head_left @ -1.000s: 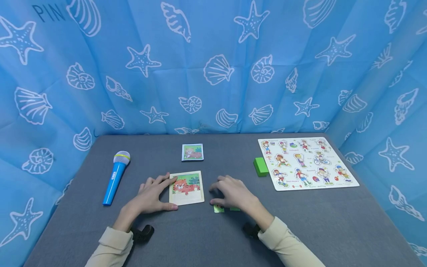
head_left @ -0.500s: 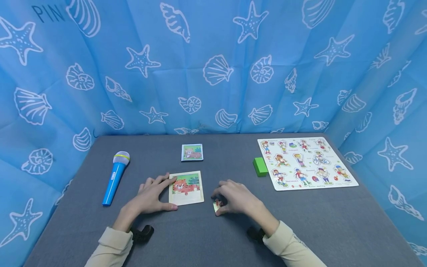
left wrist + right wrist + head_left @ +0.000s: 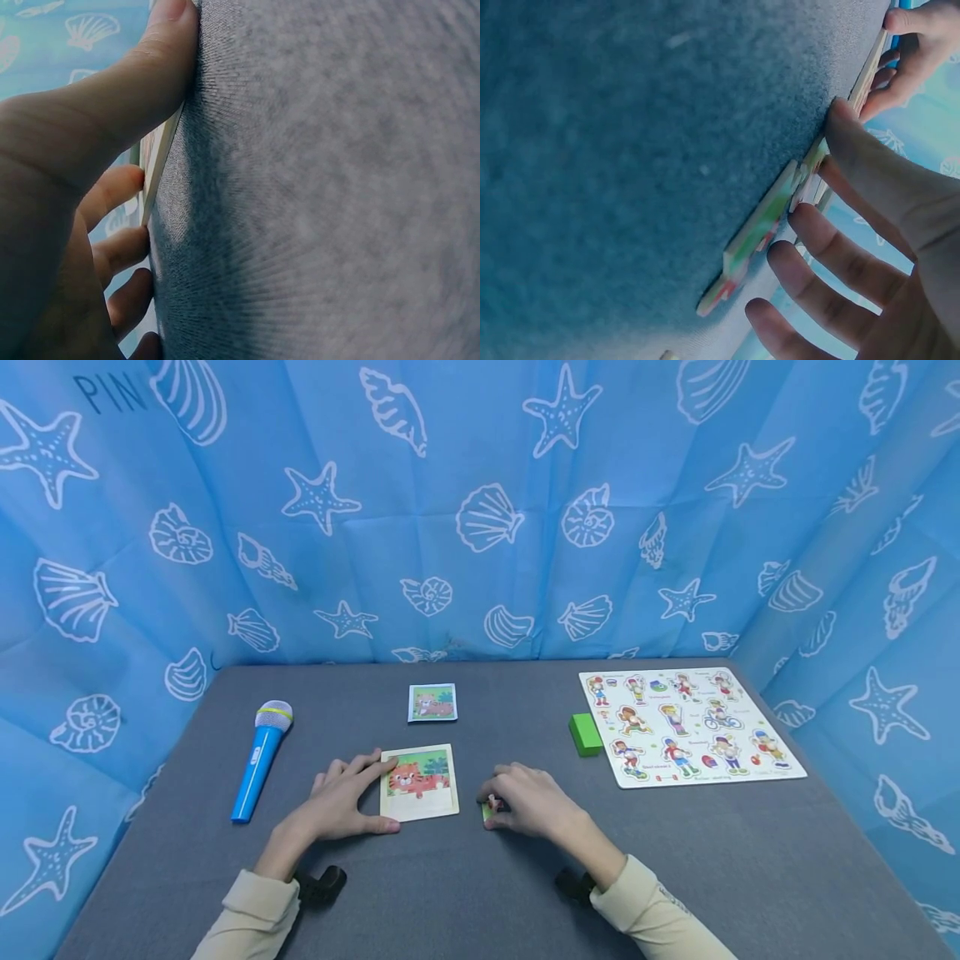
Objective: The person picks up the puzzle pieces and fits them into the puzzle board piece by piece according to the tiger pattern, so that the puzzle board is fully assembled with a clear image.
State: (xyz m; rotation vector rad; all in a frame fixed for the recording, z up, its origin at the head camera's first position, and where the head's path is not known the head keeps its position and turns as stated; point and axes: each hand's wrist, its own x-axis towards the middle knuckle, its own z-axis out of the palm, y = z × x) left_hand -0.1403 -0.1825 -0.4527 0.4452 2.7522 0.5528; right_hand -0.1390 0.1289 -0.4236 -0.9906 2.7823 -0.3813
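Observation:
A square jigsaw tray (image 3: 420, 806) with a partly filled tiger picture lies on the table. My left hand (image 3: 341, 802) holds its left side, thumb at the near corner and index finger over the picture's edge. Right of the tray, my right hand (image 3: 536, 803) pinches a small green and red puzzle piece (image 3: 487, 812) between thumb and index finger, close to the tabletop. Another loose puzzle piece (image 3: 761, 225) lies under this hand in the right wrist view; the palm hides it in the head view. The left wrist view shows the thumb (image 3: 161, 67) against the tray's edge.
A small tiger picture card (image 3: 432, 702) lies beyond the tray. On the left is a blue toy microphone (image 3: 258, 764). A green block (image 3: 586, 735) touches a white peg board of sports figures (image 3: 690, 727) at right. A blue curtain (image 3: 480, 585) hangs behind the table.
My right hand has closed thumb and index finger on the puzzle piece and turned it, shifting slightly right. A second piece once visible below the hand is now hidden. The left hand stays put.

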